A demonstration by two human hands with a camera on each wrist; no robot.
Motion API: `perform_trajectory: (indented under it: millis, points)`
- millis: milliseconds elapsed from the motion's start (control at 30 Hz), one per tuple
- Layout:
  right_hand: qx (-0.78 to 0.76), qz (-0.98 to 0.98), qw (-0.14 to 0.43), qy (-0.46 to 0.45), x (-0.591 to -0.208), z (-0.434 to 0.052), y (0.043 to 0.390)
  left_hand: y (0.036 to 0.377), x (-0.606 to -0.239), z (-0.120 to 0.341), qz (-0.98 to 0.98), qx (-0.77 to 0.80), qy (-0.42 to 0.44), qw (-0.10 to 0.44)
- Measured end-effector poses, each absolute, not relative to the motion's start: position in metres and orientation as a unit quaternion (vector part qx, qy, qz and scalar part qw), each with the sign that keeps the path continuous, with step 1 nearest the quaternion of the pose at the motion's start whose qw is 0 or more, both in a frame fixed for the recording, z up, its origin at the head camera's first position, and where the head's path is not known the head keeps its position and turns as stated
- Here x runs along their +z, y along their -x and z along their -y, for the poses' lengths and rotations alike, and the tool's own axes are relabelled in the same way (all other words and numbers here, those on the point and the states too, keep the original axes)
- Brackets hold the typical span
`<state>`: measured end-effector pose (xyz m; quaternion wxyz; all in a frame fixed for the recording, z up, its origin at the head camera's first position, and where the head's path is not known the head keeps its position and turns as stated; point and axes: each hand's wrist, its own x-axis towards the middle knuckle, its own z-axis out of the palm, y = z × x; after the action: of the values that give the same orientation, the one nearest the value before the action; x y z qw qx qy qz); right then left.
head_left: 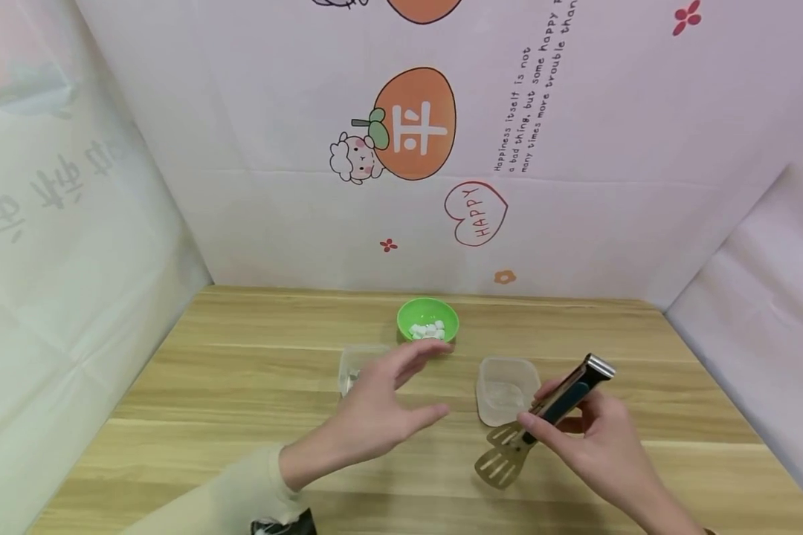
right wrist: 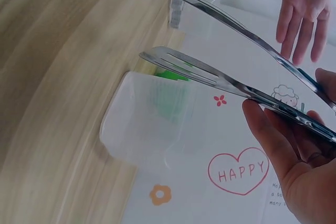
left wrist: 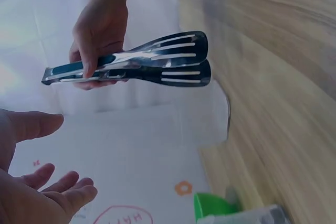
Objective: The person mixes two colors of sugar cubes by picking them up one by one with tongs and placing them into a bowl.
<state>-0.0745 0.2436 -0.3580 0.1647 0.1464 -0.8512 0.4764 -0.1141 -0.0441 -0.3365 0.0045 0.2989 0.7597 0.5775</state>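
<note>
Metal tongs [head_left: 555, 412] with slotted spatula ends and dark handles are held by my right hand [head_left: 605, 438], thumb on one arm and fingers on the other. Their slotted ends point down and left above the table, and in the right wrist view the two arms of the tongs [right wrist: 226, 80] stand apart. My left hand [head_left: 375, 409] hovers with fingers spread, holding nothing. It partly covers a clear plastic container [head_left: 348, 364] with something greyish inside. Beyond it sits a green bowl [head_left: 408, 316] with several small white pieces [head_left: 430, 331]. A second clear container [head_left: 488, 371] stands near the tongs.
The wood-grain table [head_left: 241, 357] meets a white printed cloth [head_left: 274, 186] at the back, and similar cloth hangs at both sides. A small black item [head_left: 288, 524] shows at the bottom edge beside the left sleeve [head_left: 227, 494].
</note>
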Motion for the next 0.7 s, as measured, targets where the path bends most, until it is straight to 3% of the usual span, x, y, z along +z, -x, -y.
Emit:
perform_trajectory:
  millis: [267,700]
  points:
    - [0.49,0.84,0.163,-0.167,-0.354,-0.238,0.083,0.114,-0.332,0.082,-0.776,0.575,-0.26,-0.027]
    - [0.517,0.819,0.164,-0.189,-0.349,-0.223,0.096,0.123,-0.355,0.124,-0.804,0.567,-0.175,-0.044]
